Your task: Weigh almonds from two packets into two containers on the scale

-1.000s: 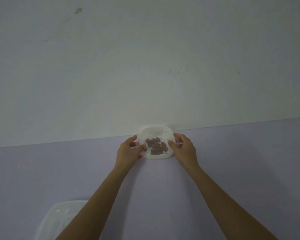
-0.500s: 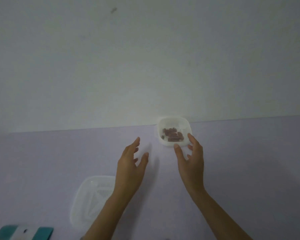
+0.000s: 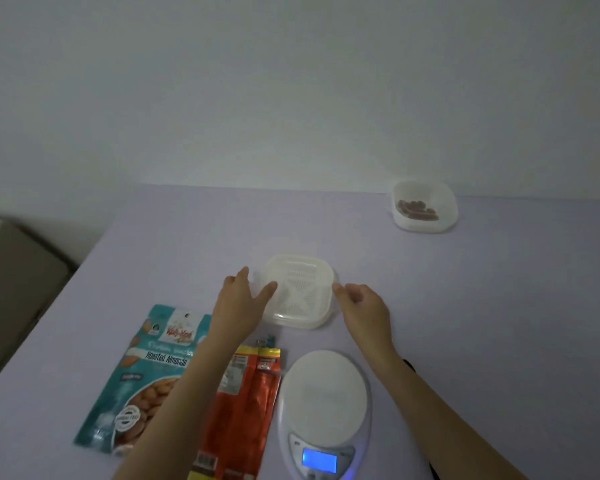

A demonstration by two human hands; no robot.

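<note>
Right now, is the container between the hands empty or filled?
Empty: the container shows only its white ribbed bottom; the almonds lie in the far container.

Bare table point(image 3: 482, 306) lies open right of the scale point(image 3: 323, 393); two packets point(image 3: 194, 382) crowd its left.

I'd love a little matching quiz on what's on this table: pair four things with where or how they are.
Things:
1. teal packet
2. orange packet
3. scale
4. far container

States:
a. holds almonds, by the wall
b. display lit blue, platform bare
c. leftmost, lying flat
d. between the teal packet and the scale

Pairs: 1-c, 2-d, 3-b, 4-a
</note>
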